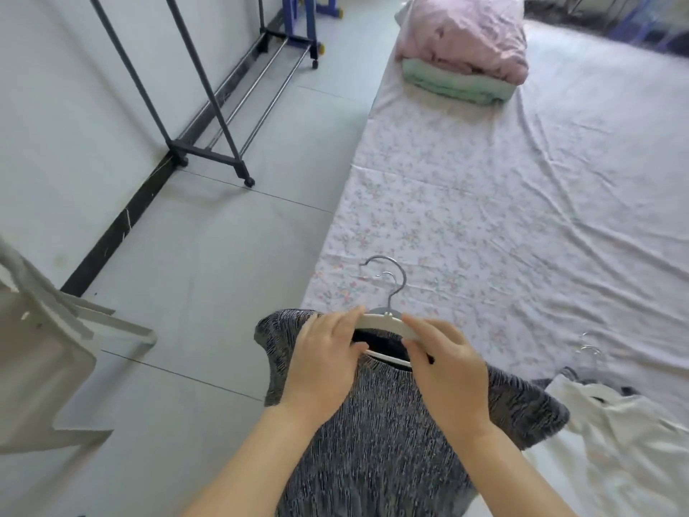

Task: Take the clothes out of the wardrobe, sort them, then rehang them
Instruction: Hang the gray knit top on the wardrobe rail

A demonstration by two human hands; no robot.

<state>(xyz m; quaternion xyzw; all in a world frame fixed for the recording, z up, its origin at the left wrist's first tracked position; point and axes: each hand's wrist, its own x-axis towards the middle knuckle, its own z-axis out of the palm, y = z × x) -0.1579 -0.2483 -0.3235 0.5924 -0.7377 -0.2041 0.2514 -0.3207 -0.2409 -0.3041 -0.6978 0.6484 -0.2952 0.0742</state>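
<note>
A dark grey speckled top [376, 434] lies over the bed's near corner, on a white hanger [384, 322] with a metal hook pointing up the bed. My left hand [324, 363] lies on the top's left shoulder, its fingers pinching the hanger's left arm. On the other side, my right hand [447, 371] grips the hanger's right arm at the neckline. A white garment [611, 423] on another hanger [589, 350] lies to the right on the bed.
The bed [522, 218] has a floral sheet, with a folded pink quilt [466, 35] on a green blanket [455, 83] at its far end. An empty rolling clothes rack [208, 106] stands along the left wall. A white piece of furniture [41, 352] juts in at left.
</note>
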